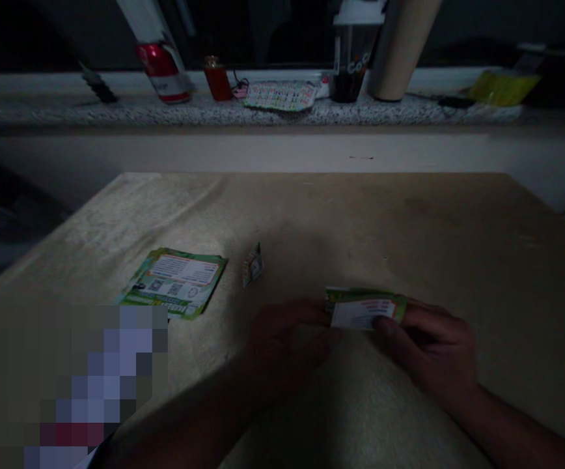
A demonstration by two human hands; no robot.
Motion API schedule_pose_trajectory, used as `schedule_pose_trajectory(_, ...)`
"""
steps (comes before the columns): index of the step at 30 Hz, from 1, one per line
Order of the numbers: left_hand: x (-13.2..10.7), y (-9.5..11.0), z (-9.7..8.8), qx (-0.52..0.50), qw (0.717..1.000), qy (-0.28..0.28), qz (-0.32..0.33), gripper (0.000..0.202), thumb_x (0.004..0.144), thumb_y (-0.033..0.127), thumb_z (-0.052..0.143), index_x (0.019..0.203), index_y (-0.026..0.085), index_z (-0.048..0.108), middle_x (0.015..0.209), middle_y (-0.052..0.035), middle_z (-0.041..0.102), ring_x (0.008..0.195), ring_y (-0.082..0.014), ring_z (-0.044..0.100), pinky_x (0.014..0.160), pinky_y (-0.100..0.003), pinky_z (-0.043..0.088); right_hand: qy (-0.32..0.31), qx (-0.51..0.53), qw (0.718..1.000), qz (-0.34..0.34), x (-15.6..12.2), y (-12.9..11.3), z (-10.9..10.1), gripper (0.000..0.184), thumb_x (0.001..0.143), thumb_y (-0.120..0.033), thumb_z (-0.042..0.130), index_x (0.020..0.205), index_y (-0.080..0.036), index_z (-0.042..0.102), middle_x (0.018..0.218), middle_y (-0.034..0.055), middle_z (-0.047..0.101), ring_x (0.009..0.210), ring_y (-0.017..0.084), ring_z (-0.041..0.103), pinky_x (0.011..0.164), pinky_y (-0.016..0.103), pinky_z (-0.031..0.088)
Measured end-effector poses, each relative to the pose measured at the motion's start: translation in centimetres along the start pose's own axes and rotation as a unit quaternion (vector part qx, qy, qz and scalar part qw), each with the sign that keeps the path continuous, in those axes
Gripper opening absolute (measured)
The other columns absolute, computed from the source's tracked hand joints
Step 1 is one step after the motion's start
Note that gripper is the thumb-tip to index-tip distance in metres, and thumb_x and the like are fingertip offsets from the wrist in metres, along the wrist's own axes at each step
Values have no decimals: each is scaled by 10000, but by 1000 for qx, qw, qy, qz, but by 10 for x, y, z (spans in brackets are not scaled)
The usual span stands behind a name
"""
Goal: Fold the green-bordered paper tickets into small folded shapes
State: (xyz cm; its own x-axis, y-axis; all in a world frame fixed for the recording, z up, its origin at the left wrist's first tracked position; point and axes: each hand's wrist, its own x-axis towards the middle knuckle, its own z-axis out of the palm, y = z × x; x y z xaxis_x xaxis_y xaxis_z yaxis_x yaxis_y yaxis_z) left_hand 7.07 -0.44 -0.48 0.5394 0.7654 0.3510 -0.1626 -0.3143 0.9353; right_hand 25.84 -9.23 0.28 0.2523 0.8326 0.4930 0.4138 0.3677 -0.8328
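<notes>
A green and white printed packet (355, 314), apparently folded, is held level above the table. My right hand (439, 345) grips its right end, thumb on the near face and fingers behind. At its left end, my left hand (287, 332) has its thumb and index finger closed on the edge; this hand is in deep shadow. To the left lies a flat stack of similar green packets (185, 277) with printed text and QR codes. Between the stack and my hands stands a small folded piece of printed paper (253, 266).
The table (458, 234) ends at a white wall below a granite sill. On the sill are a red can (163, 71), a red jar (218, 79), a patterned pouch (281, 95), a lidded cup (353, 58), a beige cylinder (402, 52) and a yellow item (502, 87). The lower left is pixelated.
</notes>
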Motion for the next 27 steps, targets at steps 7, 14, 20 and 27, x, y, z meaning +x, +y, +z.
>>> schedule_pose_trajectory(7, -4, 2, 6, 54, 996, 29, -62, 105, 872, 220, 702, 866, 227, 807, 840, -18, 816, 725, -166, 766, 684, -258, 628, -17, -2, 1000, -17, 0, 2, 0, 202, 809, -76, 726, 889, -245, 801, 809, 14, 805, 667, 160, 751, 610, 236, 621)
schedule_pose_trajectory(14, -4, 0, 8, 69, 995, 33, -56, 103, 858, 190, 709, 846, 235, 801, 834, -10, 814, 710, -158, 754, 682, -261, 625, -22, -19, 1000, -2, 1, 0, -1, 274, 900, -122, 616, 711, -237, 778, 668, 28, 745, 542, 155, 680, 479, 250, 553)
schedule_pose_trajectory(20, -3, -2, 11, 11, 996, 35, -85, 106, 853, 192, 701, 796, 214, 788, 879, -30, 818, 750, -171, 764, 702, -276, 629, -8, -32, 999, -20, 0, 1, 0, 261, 874, -82, 633, 674, -215, 734, 616, 12, 700, 521, 146, 657, 459, 240, 511)
schedule_pose_trajectory(27, -3, 1, 11, 10, 996, 32, -85, 129, 854, 185, 696, 757, 207, 778, 860, -30, 818, 735, -175, 765, 697, -281, 623, -2, -58, 998, -24, 1, -2, 1, 349, 894, -115, 624, 559, -207, 657, 486, -17, 563, 401, 106, 505, 374, 225, 401)
